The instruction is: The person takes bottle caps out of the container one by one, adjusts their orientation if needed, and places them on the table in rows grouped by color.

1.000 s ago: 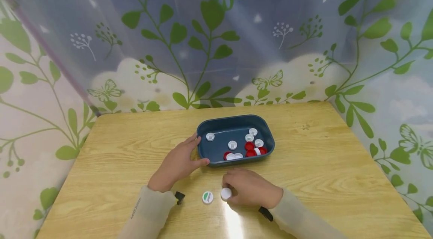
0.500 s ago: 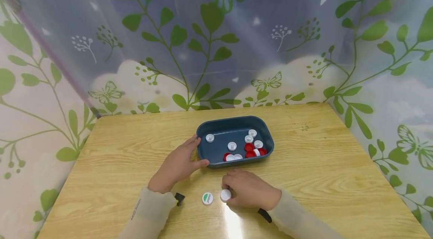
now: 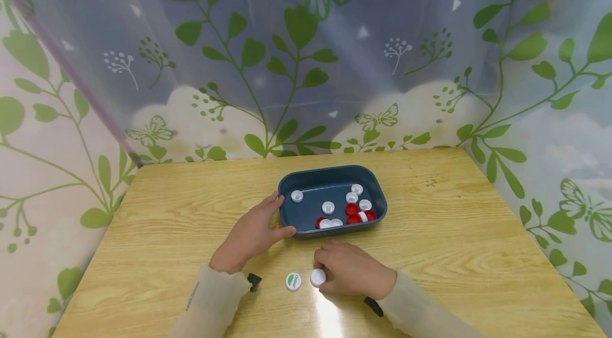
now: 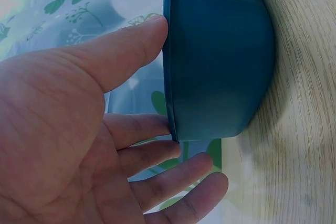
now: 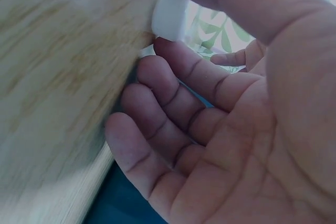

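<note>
With thumb and index finger, my right hand [image 3: 351, 269] pinches a white bottle cap [image 3: 317, 278] low at the tabletop; in the right wrist view the cap [image 5: 170, 14] shows between thumb and index tip, other fingers curling near the wood. Left of it lies a white cap with a green print [image 3: 293, 281]. My left hand [image 3: 251, 234] rests at the left end of a dark blue plastic tray [image 3: 306, 234], fingers loosely extended. Up close in the left wrist view, the thumb [image 4: 149, 35] touches the tray's rim and some fingertips meet it farther along.
Inside the tray are several white caps [image 3: 328, 208] and red caps [image 3: 351, 209], mostly bunched toward the right and near side. The wooden table [image 3: 454, 237] backs onto a leaf-patterned curtain [image 3: 306, 88], with more of it along both sides.
Both hands, the tray and the caps hold nearly still. The whole head view has shifted slightly downward, and the pinched cap sits a touch farther left.
</note>
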`<act>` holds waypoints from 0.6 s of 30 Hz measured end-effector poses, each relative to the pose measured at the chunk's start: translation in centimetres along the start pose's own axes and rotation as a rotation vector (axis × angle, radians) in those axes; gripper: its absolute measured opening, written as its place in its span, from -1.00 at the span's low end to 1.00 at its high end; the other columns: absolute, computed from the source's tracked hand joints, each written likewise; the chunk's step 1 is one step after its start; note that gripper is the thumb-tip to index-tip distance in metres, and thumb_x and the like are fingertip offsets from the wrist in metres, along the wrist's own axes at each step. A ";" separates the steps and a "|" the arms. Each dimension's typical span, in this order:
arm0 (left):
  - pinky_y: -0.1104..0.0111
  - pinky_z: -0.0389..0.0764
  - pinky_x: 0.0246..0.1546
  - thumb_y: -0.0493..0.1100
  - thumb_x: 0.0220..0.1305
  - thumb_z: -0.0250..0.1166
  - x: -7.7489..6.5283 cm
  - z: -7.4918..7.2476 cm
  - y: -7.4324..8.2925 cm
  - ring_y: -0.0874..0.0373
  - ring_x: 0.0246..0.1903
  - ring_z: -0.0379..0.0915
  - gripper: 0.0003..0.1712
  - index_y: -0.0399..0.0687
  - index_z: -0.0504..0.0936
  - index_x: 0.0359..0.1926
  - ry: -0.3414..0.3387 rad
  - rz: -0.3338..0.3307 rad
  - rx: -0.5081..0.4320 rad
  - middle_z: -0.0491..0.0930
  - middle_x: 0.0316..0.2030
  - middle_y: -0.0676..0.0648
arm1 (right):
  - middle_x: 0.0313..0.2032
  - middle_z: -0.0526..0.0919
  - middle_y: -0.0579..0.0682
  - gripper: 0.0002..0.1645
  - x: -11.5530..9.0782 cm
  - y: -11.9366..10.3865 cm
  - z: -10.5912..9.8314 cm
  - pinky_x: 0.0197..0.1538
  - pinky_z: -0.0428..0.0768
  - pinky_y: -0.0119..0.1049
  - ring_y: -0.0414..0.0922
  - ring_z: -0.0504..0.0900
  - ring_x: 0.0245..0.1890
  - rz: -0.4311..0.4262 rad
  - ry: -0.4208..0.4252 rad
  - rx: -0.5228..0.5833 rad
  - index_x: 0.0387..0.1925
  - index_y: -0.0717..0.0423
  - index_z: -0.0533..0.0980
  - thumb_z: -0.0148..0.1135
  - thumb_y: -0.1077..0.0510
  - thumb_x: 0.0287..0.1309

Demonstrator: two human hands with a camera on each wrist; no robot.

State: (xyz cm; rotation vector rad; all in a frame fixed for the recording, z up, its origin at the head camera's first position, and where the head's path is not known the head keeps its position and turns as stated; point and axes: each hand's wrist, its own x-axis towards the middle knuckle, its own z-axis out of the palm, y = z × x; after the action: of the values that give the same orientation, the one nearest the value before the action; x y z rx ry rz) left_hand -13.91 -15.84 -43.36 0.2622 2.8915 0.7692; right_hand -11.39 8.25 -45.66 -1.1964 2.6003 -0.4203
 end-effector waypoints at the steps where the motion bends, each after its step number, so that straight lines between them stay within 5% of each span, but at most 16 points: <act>1: 0.11 0.20 0.31 0.32 0.11 0.28 0.0 0.0 0.0 0.06 0.41 -0.02 -0.02 0.02 0.17 0.44 0.001 0.001 -0.001 0.00 0.45 0.04 | -0.38 0.44 -0.34 -0.77 0.0 0.0 0.0 -0.22 0.45 -0.40 -0.35 0.38 -0.38 0.001 -0.001 0.001 -0.34 -0.23 0.51 0.39 -0.12 0.00; 9: 0.08 0.23 0.29 0.30 0.11 0.29 -0.2 0.1 -0.1 0.00 0.39 0.04 -0.04 0.00 0.20 0.42 0.009 0.017 0.001 0.04 0.44 0.02 | -0.44 0.49 -0.29 -0.69 0.2 -0.1 -1.4 -0.37 0.42 -0.44 -0.33 0.39 -0.46 -0.003 0.035 0.030 -0.35 -0.18 0.51 0.28 -0.26 0.06; 18: 0.08 0.28 0.26 0.40 0.09 0.23 0.2 0.2 -0.4 -0.02 0.38 0.06 0.00 -0.03 0.21 0.42 0.015 0.057 0.014 0.04 0.44 -0.02 | -0.50 0.44 -0.35 -0.80 1.3 0.9 -8.5 -0.47 0.41 -0.45 -0.37 0.38 -0.55 -0.073 0.240 -0.056 -0.39 -0.25 0.46 0.19 -0.20 0.19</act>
State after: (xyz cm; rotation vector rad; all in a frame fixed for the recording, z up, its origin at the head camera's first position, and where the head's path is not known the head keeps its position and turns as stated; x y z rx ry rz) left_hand -14.10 -16.03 -43.78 0.3428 2.9167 0.7628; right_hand -15.73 9.17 -38.28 -1.3378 2.7924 -0.5395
